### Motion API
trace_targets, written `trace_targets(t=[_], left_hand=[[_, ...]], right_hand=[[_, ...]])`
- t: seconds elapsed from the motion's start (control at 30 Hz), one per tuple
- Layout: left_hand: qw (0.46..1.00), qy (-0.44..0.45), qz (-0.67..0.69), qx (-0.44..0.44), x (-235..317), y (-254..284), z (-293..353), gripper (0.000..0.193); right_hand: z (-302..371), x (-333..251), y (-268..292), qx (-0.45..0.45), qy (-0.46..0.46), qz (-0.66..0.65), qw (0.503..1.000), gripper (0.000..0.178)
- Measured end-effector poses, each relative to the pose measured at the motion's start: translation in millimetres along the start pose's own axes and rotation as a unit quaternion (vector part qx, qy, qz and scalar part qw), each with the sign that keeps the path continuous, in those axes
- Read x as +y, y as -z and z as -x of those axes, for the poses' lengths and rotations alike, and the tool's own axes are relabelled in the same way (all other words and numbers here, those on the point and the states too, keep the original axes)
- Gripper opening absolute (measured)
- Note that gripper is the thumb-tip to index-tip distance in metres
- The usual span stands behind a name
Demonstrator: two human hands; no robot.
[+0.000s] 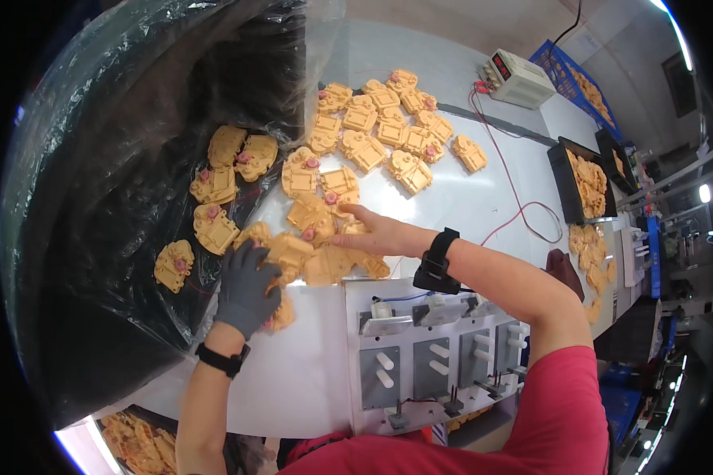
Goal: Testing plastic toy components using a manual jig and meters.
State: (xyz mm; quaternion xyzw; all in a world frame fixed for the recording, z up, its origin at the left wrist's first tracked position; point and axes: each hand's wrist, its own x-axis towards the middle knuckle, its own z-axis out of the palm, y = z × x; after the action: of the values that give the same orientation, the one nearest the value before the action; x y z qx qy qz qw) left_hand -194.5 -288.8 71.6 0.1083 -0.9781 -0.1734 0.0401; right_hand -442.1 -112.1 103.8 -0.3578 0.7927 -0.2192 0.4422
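Note:
Pale yellow plastic housings (287,252), some with a small pink-red part on them, lie in a crowded heap between my two hands. My left hand (247,289), in a grey glove, rests against the left side of this heap with its fingers apart. A housing (282,315) shows partly from under its thumb side. My bare right hand (372,232) reaches in from the right, fingers stretched over the heap and touching housings there. Whether either hand grips a single piece does not show clearly. Each wrist wears a black band.
More housings (364,149) spread over the far table, and several lie on black plastic sheeting (119,237) at left. A fixture with grey plates and white pegs (384,372) stands in front. A power supply (521,77) with a red cable, a black tray (566,186) and a blue crate (561,75) are at right.

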Motion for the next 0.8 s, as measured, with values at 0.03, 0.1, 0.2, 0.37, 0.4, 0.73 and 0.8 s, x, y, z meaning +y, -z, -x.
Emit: trace_targets(t=[0.03, 0.1, 0.2, 0.37, 0.4, 0.73, 0.8], left_hand=[[1.0, 0.017, -0.005, -0.003, -1, 2, 14, 0.025], [0.999, 0.036, -0.014, -0.005, 5, 6, 41, 0.025], [0.997, 0.076, 0.031, 0.003, 27, 18, 76, 0.031], [0.978, 0.194, 0.032, 0.071, 35, 2, 153, 0.052], [0.977, 0.199, 0.029, 0.073, 38, -1, 161, 0.052], [0.961, 0.253, 0.07, 0.085, 47, -27, 176, 0.074], [0.962, 0.244, 0.057, 0.106, 42, -33, 173, 0.076]], right_hand=[[4, -16, 7, -0.081, 0.005, -0.053, 0.995, 0.098], [-4, -25, 24, -0.124, 0.034, -0.108, 0.986, 0.092], [-48, 27, 94, 0.191, 0.033, -0.012, 0.981, 0.058], [-65, 115, 174, 0.396, -0.164, 0.293, 0.855, 0.09], [-79, 137, 182, 0.347, -0.201, 0.246, 0.883, 0.099], [-63, 74, 64, 0.233, -0.042, 0.178, 0.955, 0.098], [-58, 56, 42, 0.189, -0.039, 0.208, 0.959, 0.096]])
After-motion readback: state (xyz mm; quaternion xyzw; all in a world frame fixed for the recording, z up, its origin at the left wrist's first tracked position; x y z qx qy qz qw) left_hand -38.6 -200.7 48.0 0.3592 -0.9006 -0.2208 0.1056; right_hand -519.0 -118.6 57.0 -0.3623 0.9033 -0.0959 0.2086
